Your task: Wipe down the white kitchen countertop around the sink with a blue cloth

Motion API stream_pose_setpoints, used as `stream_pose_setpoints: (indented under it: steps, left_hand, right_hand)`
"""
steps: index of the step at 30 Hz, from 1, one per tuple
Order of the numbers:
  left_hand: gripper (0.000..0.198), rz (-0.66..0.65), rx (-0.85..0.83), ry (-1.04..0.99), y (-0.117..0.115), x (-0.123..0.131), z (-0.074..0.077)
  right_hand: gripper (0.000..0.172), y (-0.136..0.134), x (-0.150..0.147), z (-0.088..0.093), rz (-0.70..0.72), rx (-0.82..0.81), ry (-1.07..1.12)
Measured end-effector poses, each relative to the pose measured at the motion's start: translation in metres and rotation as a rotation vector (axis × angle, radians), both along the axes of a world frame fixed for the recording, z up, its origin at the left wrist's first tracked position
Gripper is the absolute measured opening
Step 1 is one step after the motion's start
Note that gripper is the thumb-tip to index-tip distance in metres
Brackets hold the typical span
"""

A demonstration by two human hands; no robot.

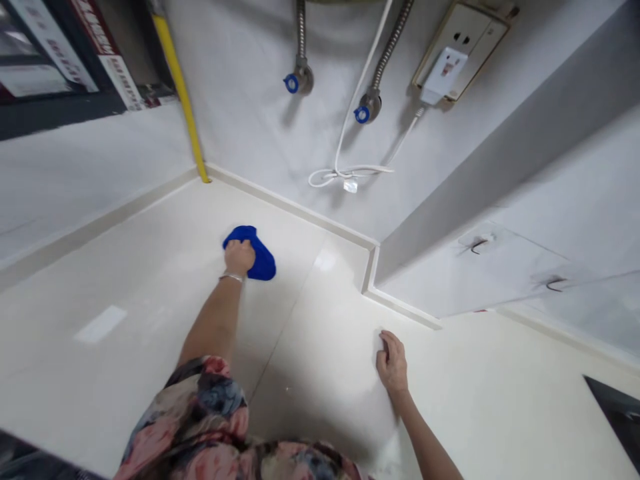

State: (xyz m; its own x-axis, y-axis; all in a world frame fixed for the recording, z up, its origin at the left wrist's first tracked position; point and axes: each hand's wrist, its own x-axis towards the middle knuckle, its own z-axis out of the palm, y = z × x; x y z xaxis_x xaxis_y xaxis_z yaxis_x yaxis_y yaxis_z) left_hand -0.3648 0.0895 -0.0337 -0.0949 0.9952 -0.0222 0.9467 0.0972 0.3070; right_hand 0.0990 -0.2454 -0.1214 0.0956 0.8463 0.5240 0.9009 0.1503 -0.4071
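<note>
My left hand (pixel 240 257) presses down on a blue cloth (pixel 263 259) that lies on the white countertop (pixel 310 373). Its fingers are curled into the cloth, which spreads out to the right of the hand. A bracelet circles the left wrist. Farther right, my right hand (pixel 393 363) rests at the counter surface with nothing in it. Its fingers are loosely bent, with the thumb a little apart from them.
A yellow pipe (pixel 181 93) meets the counter in the back corner. Two blue-knobbed valves (pixel 292 83), a looped white cable (pixel 345 173) and a plugged socket (pixel 445 73) are on the wall. A wall corner juts out at right, bearing hooks (pixel 479 245). A black panel (pixel 617 413) lies far right.
</note>
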Motion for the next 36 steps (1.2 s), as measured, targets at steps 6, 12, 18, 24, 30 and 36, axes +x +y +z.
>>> stream_pose_setpoints:
  steps: [6, 12, 18, 24, 30, 36]
  left_hand:
    - [0.044, 0.311, -0.040, 0.124, -0.072, -0.130, 0.000]
    - [0.051, 0.443, -0.065, 0.287, -0.138, -0.182, 0.006]
    - [0.051, 0.226, -0.140, 0.370, -0.175, -0.129, 0.012]
    - [0.045, -0.100, -0.138, 0.255, -0.224, -0.032, -0.005]
    - [0.031, -0.570, -0.037, 0.039, -0.258, 0.105, -0.036]
    - [0.024, -0.944, 0.132, -0.187, -0.231, 0.221, -0.050]
  right_hand:
    - [0.042, 0.000, 0.005, -0.009, -0.001, 0.008, -0.003]
    - [0.043, 0.001, 0.007, -0.016, 0.005, 0.034, 0.011]
    - [0.043, 0.000, 0.007, -0.014, 0.002, 0.009, 0.016]
    - [0.044, -0.003, 0.008, -0.013, 0.005, -0.021, 0.006]
    - [0.047, -0.004, 0.007, -0.012, 0.000, -0.028, -0.002]
    - [0.047, -0.005, 0.004, -0.003, 0.006, -0.025, -0.016]
